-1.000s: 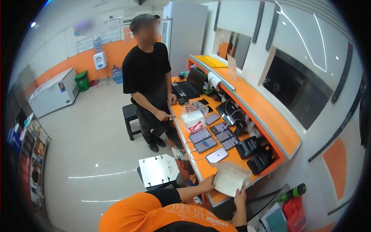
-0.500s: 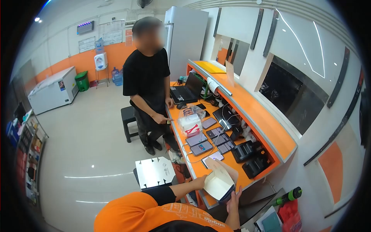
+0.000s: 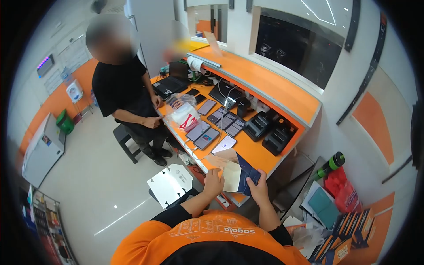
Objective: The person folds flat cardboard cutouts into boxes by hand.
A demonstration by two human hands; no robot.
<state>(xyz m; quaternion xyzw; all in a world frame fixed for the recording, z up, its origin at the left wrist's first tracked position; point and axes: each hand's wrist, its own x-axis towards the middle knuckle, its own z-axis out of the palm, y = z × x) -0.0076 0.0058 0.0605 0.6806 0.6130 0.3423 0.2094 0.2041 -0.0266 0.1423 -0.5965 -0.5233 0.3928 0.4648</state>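
Observation:
A partly folded cardboard box (image 3: 232,176), cream inside and dark blue outside, is held between my two hands in front of the orange counter's near end. My left hand (image 3: 213,183) grips its left edge with bent fingers. On the right, my right hand (image 3: 259,188) holds the dark blue side, thumb on the outer face. The box's flaps stand up and its top is open towards me. Just beyond it lies a phone with a lit screen (image 3: 225,144). Flat white box sheets (image 3: 170,184) rest on a stool to my left.
Several phones (image 3: 206,138), a clear bag with a white package (image 3: 184,117), a laptop (image 3: 171,84) and black printers (image 3: 276,141) sit on the counter (image 3: 251,150). A person in black (image 3: 119,84) stands at its left. Folded boxes (image 3: 353,227) and a red bag (image 3: 342,190) are at right.
My view has turned right and down. The box has tilted, showing more of its dark blue side, and my right hand has moved up onto that side. My left hand still holds the left edge.

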